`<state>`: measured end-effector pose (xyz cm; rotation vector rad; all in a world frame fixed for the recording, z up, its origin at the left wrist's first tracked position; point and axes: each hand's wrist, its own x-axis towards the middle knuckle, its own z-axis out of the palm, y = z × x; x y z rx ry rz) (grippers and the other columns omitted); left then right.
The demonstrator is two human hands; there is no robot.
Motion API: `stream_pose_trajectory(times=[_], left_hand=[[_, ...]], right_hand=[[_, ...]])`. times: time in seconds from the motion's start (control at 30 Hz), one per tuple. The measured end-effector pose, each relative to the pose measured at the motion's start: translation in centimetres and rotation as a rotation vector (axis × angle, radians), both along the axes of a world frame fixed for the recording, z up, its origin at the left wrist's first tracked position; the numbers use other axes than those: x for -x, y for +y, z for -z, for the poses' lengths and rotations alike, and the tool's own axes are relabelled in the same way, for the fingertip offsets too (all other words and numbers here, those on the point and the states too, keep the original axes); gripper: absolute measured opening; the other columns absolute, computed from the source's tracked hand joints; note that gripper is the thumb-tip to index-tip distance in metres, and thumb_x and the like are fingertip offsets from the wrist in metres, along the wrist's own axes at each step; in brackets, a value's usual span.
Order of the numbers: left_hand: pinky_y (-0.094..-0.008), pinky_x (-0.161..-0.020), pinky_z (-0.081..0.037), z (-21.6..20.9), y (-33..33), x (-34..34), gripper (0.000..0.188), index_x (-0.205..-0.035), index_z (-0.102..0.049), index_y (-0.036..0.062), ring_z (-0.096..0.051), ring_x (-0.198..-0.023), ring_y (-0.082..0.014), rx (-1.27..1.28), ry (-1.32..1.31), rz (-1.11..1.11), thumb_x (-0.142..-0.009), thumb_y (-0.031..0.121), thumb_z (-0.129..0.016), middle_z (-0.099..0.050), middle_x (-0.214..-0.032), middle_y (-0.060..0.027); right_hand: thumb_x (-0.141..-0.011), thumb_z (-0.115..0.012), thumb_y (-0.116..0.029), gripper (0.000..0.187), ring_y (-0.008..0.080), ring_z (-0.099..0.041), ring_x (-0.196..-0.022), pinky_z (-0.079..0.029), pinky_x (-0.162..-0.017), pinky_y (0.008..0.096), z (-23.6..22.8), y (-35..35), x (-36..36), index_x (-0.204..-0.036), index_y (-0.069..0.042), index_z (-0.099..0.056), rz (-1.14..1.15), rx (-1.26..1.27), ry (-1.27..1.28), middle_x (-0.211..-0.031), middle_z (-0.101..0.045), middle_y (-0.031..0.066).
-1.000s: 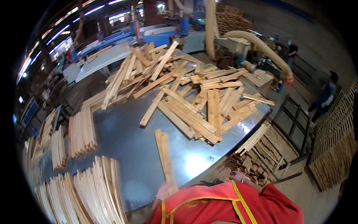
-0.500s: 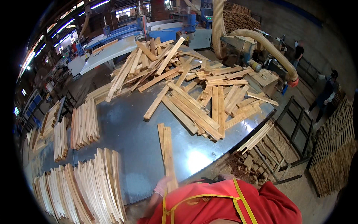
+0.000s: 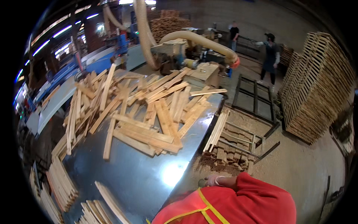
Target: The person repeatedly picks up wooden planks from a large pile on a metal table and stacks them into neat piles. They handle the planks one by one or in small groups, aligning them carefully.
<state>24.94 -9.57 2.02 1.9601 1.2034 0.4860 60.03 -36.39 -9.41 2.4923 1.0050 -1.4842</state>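
My right hand (image 3: 213, 181), in a pale pinkish glove, is beside the table's right edge, just in front of my red sleeve. Its fingers look curled next to a small round dark object (image 3: 201, 183), whose kind I cannot make out. My left hand is out of sight. On the metal tabletop (image 3: 130, 173) a big jumbled heap of wooden slats (image 3: 149, 138) lies ahead. One single slat (image 3: 111, 201) slants at the lower edge, beside a row of slats (image 3: 91, 212); whatever touches its near end is hidden.
A low rack of slats (image 3: 216, 130) stands right of the table, by a black metal frame (image 3: 255, 99). Farther right rises a tall slat stack (image 3: 313, 89). Two people (image 3: 269, 59) stand behind. A ribbed hose (image 3: 201, 40) arches over machinery; another slat row (image 3: 61, 183) lies left.
My view has swung to the right, so the heap now sits farther left. The left hand with two slats has left the picture; my right hand shows more fully, beside the table edge.
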Motion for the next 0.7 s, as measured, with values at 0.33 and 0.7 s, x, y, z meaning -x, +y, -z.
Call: stream_pose_trajectory(times=[0.33,0.7], left_hand=[[-0.0461,-0.094,-0.055,-2.7,0.3,-3.8,0.04,-0.13,-0.064,0.0018,-0.068,-0.105,-0.0314,-0.121,0.057,0.245,-0.097,0.024,-0.069,-0.07,-0.12,-0.0151],[-0.047,-0.101,-0.052,-3.6,3.1,-4.2,0.045,-0.132,-0.063,0.0012,-0.066,-0.114,-0.0322,-0.295,0.159,0.295,-0.097,0.029,-0.068,-0.068,-0.128,-0.0168]], right_hand=[[-0.083,-0.07,-0.036,0.072,0.0396,-0.072,-0.115,-0.056,-0.099,0.0477,1.8,2.4,1.8,-0.149,-0.008,-0.059,-0.072,-0.265,-0.061,-0.127,-0.074,0.0236],[-0.085,-0.07,-0.036,0.073,0.0394,-0.07,-0.12,-0.055,-0.101,0.0459,0.8,-0.4,0.6,-0.15,-0.005,-0.057,0.167,-0.308,0.008,-0.131,-0.072,0.0249]])
